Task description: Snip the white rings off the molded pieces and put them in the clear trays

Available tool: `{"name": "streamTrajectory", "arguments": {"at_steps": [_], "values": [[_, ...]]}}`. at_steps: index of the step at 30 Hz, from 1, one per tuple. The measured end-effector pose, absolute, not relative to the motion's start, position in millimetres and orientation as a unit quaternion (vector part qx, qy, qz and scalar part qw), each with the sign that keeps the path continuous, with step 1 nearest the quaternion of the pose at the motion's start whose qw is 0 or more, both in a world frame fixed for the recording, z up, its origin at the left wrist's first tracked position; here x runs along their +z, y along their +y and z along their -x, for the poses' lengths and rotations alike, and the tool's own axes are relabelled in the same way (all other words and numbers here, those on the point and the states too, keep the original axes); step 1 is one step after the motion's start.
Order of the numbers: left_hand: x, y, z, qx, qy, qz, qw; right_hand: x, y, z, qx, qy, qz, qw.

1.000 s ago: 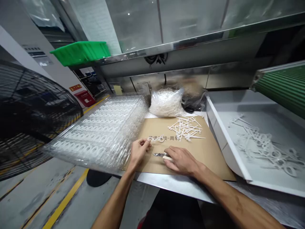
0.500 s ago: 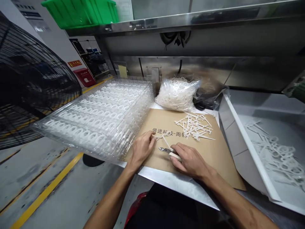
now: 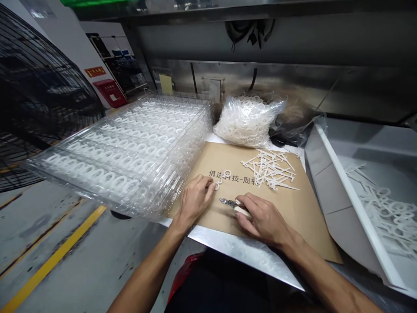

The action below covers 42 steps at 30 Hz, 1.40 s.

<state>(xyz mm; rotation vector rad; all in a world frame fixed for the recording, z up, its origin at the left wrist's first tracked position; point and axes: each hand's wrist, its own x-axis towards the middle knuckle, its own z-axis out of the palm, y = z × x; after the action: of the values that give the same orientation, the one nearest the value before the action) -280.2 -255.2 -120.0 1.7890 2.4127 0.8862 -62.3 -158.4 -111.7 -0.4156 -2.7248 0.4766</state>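
My left hand (image 3: 195, 198) rests on the brown cardboard sheet (image 3: 221, 217), thumb and fingers pinched at the near edge of some small white plastic rings (image 3: 217, 185). Another white ring (image 3: 227, 173) lies just beyond them. Closed around the pale handles of a pair of nippers (image 3: 228, 202) is my right hand (image 3: 260, 217); the metal jaws point left, toward the rings, and are apart from them. Past my right hand, a loose pile of thin white plastic sticks (image 3: 272, 170) lies on the cardboard.
Stacked clear trays (image 3: 130, 148) filled with white rings stand at left. Behind the cardboard sits a clear bag (image 3: 246, 121) of white rings. A large white bin (image 3: 355, 208) holding white parts is at right. A fan (image 3: 42, 91) stands at far left.
The white stick that ran between the rings and my right hand is no longer seen there. The rings have shifted slightly at my left fingertips. The view has tilted downward.
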Motion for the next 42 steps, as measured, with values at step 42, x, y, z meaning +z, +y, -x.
{"name": "streamTrajectory", "arguments": {"at_steps": [42], "values": [[-112, -270, 263, 0.511, 0.583, -0.627, -0.070, -77, -178, 66, 0.482, -0.819, 0.279, 0.133]]}}
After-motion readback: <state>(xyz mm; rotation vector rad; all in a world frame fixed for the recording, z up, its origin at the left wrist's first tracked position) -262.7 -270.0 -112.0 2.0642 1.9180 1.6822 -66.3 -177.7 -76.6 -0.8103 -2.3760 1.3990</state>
